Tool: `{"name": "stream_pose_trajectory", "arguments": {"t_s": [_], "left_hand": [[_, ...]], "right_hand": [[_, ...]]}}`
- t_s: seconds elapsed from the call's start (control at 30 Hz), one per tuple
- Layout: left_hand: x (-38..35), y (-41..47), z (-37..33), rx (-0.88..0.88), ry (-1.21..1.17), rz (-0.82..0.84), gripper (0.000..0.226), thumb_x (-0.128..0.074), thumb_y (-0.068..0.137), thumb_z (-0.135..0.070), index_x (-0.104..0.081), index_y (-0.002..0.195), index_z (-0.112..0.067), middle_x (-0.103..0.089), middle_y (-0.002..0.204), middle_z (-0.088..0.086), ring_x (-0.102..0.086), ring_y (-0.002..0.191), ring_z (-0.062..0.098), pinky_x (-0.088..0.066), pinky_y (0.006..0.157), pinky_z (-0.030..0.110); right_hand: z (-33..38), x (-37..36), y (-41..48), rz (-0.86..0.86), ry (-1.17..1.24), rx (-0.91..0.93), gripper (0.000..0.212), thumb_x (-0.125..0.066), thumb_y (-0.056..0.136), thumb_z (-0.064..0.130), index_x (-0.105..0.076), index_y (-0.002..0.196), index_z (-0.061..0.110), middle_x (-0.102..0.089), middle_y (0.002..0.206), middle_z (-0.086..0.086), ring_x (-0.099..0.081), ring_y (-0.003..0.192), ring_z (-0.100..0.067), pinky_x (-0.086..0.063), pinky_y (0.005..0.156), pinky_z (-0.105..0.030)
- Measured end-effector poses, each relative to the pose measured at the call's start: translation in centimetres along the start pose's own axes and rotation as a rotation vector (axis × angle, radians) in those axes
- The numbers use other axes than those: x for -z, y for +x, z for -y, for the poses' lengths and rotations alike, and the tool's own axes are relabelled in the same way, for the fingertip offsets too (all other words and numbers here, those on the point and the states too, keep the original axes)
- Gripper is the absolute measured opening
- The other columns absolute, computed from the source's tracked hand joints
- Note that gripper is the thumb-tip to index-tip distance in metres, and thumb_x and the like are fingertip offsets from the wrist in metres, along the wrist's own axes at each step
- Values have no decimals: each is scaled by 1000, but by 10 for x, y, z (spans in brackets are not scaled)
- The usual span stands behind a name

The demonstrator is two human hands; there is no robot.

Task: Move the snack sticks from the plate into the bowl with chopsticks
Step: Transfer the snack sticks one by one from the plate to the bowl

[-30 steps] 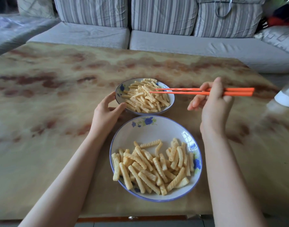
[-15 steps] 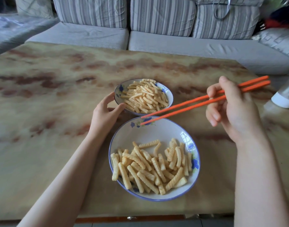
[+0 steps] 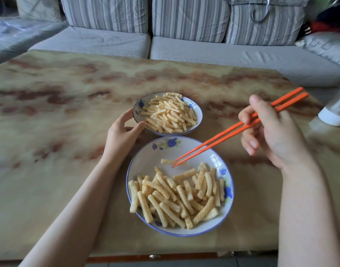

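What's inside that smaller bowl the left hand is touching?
The bowl is heaped with ridged yellow snack sticks, piled about to its rim. The left hand touches its near-left edge. The sticks cover the bowl's bottom, so anything beneath them cannot be seen.

The chopsticks (image 3: 240, 127) are bright orange. The sticks (image 3: 177, 195) are pale yellow with ridged, crinkled sides. The plate (image 3: 146, 166) is white with a thin blue rim and blue flowers on green leaves; the bowl (image 3: 198, 112) has the same white, blue rim and blue flowers. The table (image 3: 59, 112) is marbled beige streaked with reddish-brown clouds. The sofa (image 3: 204, 53) is grey, its cushions (image 3: 190, 18) striped grey and white.
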State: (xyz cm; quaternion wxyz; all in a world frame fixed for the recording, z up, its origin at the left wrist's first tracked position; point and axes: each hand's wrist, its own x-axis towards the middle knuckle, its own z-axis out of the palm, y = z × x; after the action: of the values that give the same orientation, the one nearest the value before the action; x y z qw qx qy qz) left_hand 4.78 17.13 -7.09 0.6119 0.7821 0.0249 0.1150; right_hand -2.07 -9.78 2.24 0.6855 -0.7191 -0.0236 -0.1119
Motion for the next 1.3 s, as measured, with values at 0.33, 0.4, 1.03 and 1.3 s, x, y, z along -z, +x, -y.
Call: {"name": "stream_pose_trajectory", "arguments": {"t_s": [0.33, 0.4, 1.03, 1.3], "left_hand": [[1, 0, 2, 38, 18, 10, 48, -68, 89, -25, -57, 135, -28, -71, 118, -1, -73, 82, 16, -59, 82, 34], [1, 1, 2, 38, 23, 11, 48, -68, 89, -26, -57, 135, -29, -70, 118, -1, -73, 82, 15, -59, 84, 36], [1, -1, -1, 23, 36, 16, 50, -67, 89, -25, -55, 137, -27, -66, 126, -8, -72, 86, 14, -59, 84, 34], [1, -1, -1, 29, 36, 5, 47, -67, 89, -24, -57, 135, -28, -72, 111, -7, -72, 81, 9, -56, 82, 27]], "right_hand": [[-3, -29, 12, -327, 251, 118, 43, -35, 104, 23, -46, 64, 12, -50, 45, 6, -39, 28, -12, -28, 41, -29], [-7, -39, 14, -361, 223, 119, 45, -34, 104, 25, -46, 63, 12, -48, 40, 4, -42, 28, -13, -27, 43, -33], [-20, -61, 21, -214, 72, 156, 46, -34, 105, 29, -51, 65, 14, -48, 35, -2, -47, 30, -17, -25, 37, -24], [13, -25, -3, 17, -17, 98, 48, -37, 103, 31, -53, 59, 18, -42, 39, -4, -40, 27, -20, -22, 37, -27]]}}
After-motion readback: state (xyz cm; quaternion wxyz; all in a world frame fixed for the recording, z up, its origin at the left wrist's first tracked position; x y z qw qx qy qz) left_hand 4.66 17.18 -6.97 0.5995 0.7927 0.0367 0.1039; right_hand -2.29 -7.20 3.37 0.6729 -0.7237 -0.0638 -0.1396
